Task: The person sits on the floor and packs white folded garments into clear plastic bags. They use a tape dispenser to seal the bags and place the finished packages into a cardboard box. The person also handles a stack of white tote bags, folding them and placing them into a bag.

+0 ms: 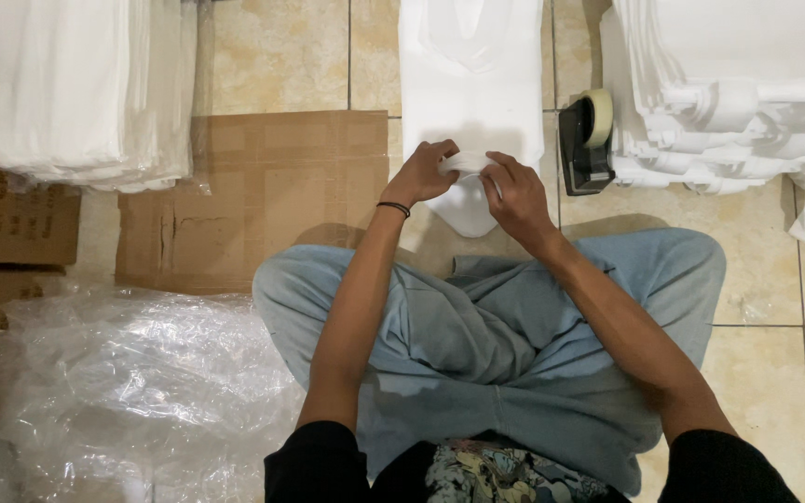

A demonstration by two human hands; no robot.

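left hand [421, 174]: fingers curled, pinching near end of folded white garment [470, 102] | right hand [517, 193]: fingers bent, gripping same rolled edge | garment: lay flat on tiled floor [272, 56] ahead of crossed legs | tape dispenser [586, 140]: just right of garment | clear plastic bags [132, 391]: lower left
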